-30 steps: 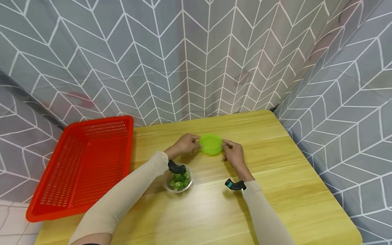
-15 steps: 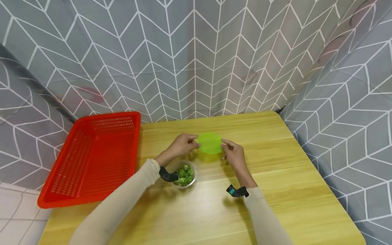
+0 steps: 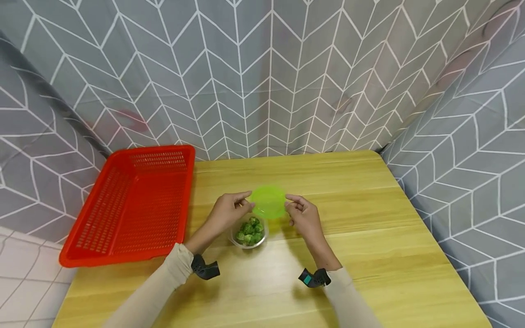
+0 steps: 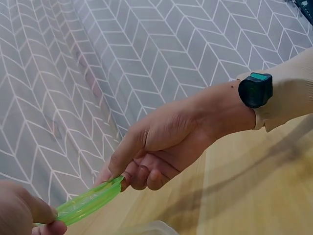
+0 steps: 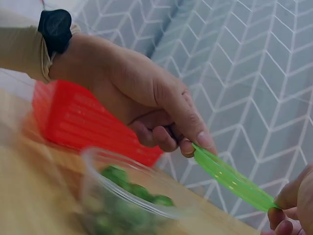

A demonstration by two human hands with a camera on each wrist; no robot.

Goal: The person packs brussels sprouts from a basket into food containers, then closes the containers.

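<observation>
A translucent lime-green round lid is held up between my two hands, above the table and just behind a clear bowl. My left hand pinches its left edge between thumb and fingers. At the opposite edge my right hand pinches the rim, its other fingers curled beneath, as the left wrist view shows. Below and nearer to me stands the clear plastic bowl with several Brussels sprouts in it. The lid's near edge partly overlaps the bowl's far rim in the head view.
A red perforated plastic basket sits at the left of the wooden table. Grey curtains with a white chevron pattern hang behind the table and along its sides. White floor tiles show at lower left.
Both hands have brought the green lid nearer to me and leftward, toward the bowl of sprouts. The left forearm has drawn back from over the bowl. The camera view has shifted slightly.
</observation>
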